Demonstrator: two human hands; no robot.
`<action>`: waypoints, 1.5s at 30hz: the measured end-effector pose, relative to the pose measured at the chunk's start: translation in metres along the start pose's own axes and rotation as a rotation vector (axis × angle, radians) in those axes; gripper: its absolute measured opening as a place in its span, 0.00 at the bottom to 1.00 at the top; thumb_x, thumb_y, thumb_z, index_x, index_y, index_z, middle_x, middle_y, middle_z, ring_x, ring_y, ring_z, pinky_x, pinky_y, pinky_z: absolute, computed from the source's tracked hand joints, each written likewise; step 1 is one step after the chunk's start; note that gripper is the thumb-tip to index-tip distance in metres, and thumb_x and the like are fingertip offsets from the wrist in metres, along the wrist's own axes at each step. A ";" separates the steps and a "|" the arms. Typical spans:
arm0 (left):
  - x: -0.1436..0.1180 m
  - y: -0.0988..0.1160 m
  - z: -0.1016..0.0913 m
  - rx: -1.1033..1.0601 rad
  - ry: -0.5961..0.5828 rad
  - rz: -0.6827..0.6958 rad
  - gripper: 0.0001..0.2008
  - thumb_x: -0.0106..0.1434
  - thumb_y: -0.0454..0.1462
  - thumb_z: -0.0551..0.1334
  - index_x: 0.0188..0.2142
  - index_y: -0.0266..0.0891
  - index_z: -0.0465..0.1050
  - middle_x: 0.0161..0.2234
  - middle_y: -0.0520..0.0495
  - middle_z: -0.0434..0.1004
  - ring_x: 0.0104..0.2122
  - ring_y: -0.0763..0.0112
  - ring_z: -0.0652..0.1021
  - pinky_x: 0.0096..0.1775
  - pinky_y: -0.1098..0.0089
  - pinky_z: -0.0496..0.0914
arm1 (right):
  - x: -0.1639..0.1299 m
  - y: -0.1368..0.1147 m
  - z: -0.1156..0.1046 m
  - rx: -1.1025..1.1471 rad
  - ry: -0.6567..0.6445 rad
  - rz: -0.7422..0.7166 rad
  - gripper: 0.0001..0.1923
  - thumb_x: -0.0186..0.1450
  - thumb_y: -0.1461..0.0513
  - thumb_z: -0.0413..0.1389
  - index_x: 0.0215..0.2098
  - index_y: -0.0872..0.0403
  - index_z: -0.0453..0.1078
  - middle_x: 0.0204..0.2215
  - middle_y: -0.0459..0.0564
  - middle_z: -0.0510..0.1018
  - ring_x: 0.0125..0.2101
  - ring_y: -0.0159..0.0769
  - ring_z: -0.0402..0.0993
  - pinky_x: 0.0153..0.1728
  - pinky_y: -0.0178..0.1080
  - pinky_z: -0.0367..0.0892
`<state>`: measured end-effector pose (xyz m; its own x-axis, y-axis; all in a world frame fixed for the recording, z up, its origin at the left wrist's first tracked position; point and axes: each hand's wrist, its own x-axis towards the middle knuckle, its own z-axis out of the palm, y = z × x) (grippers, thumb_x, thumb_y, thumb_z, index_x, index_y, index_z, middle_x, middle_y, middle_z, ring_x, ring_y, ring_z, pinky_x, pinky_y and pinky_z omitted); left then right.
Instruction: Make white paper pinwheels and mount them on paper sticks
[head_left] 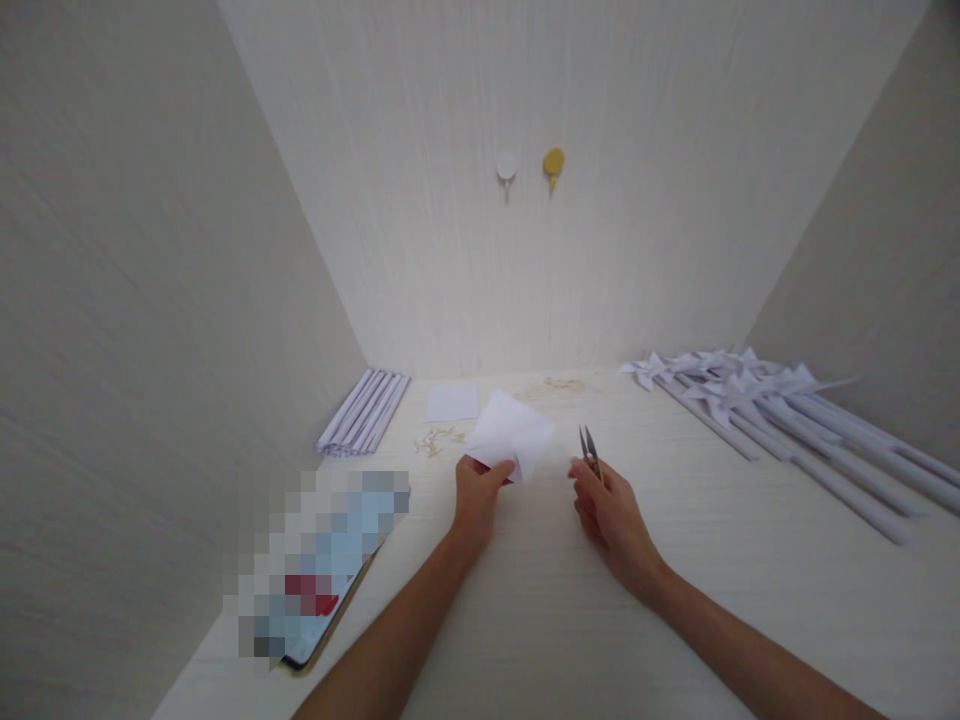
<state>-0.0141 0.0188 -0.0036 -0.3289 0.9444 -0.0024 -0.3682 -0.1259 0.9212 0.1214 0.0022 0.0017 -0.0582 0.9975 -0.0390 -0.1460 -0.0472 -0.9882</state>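
Here the left hand (477,497) pinches a folded white paper (511,436) by its lower corner, lifted above the table (675,590). Just beside it, the right hand (611,510) is closed around small snips (589,449), blades pointing up.

A folded white paper sheet (512,432) is being held up off the table, pinched at its lower corner and tilting away toward the back wall; it is looking like a kite-shaped piece with a crease showing across it. Just to its right, and apart from it, small metal snips (589,447) are standing nearly upright, their short pointed blades sticking up and slightly parted, the handle end hidden in the grip.
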 end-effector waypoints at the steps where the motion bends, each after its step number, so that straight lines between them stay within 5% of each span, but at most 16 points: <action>1: -0.001 0.000 0.000 0.020 -0.037 0.006 0.08 0.40 0.29 0.61 0.25 0.33 0.69 0.21 0.52 0.73 0.21 0.76 0.72 0.24 0.75 0.67 | 0.001 -0.001 -0.001 0.022 0.042 -0.006 0.15 0.54 0.50 0.51 0.26 0.53 0.57 0.08 0.32 0.47 0.07 0.21 0.41 0.06 0.26 0.38; 5: -0.005 0.004 0.002 0.084 -0.164 0.004 0.07 0.44 0.33 0.61 0.27 0.35 0.69 0.22 0.53 0.72 0.22 0.77 0.71 0.23 0.77 0.66 | 0.004 0.001 -0.004 0.013 0.098 0.014 0.19 0.50 0.54 0.55 0.36 0.53 0.59 0.07 0.31 0.49 0.07 0.21 0.42 0.06 0.26 0.40; 11: -0.005 0.006 0.003 0.072 -0.154 0.022 0.12 0.47 0.43 0.60 0.24 0.35 0.67 0.20 0.54 0.69 0.19 0.79 0.69 0.19 0.78 0.65 | 0.008 0.007 -0.004 -0.093 0.066 -0.010 0.15 0.49 0.56 0.57 0.19 0.54 0.55 0.08 0.34 0.52 0.08 0.20 0.44 0.09 0.28 0.40; 21: -0.016 0.001 0.012 0.329 -0.443 -0.016 0.08 0.46 0.38 0.61 0.23 0.33 0.71 0.20 0.48 0.73 0.19 0.76 0.71 0.19 0.77 0.65 | 0.006 0.008 -0.002 -0.122 0.100 -0.082 0.16 0.49 0.55 0.57 0.17 0.54 0.54 0.10 0.35 0.52 0.10 0.20 0.44 0.10 0.29 0.40; 31: -0.011 0.008 0.009 0.220 -0.126 0.084 0.11 0.50 0.39 0.58 0.22 0.31 0.70 0.21 0.45 0.74 0.22 0.71 0.74 0.19 0.76 0.65 | 0.000 0.002 -0.003 0.016 -0.264 0.039 0.19 0.58 0.48 0.41 0.24 0.54 0.57 0.10 0.35 0.49 0.09 0.21 0.40 0.08 0.26 0.40; 36: -0.010 0.008 0.009 0.162 -0.106 0.054 0.13 0.50 0.40 0.57 0.26 0.30 0.71 0.25 0.41 0.75 0.27 0.66 0.76 0.21 0.75 0.67 | 0.003 0.006 -0.005 -0.112 -0.387 0.057 0.18 0.58 0.49 0.42 0.22 0.54 0.56 0.10 0.36 0.52 0.10 0.21 0.42 0.09 0.26 0.40; 45: -0.011 0.009 0.010 0.151 -0.150 0.002 0.13 0.48 0.40 0.59 0.24 0.29 0.71 0.25 0.40 0.76 0.26 0.65 0.76 0.21 0.74 0.67 | 0.004 0.014 -0.005 -0.293 -0.326 -0.063 0.20 0.59 0.49 0.41 0.18 0.54 0.55 0.12 0.40 0.55 0.13 0.25 0.48 0.13 0.30 0.44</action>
<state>-0.0049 0.0101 0.0088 -0.1921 0.9803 0.0467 -0.2293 -0.0911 0.9691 0.1240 0.0061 -0.0134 -0.3737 0.9272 0.0251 0.1239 0.0767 -0.9893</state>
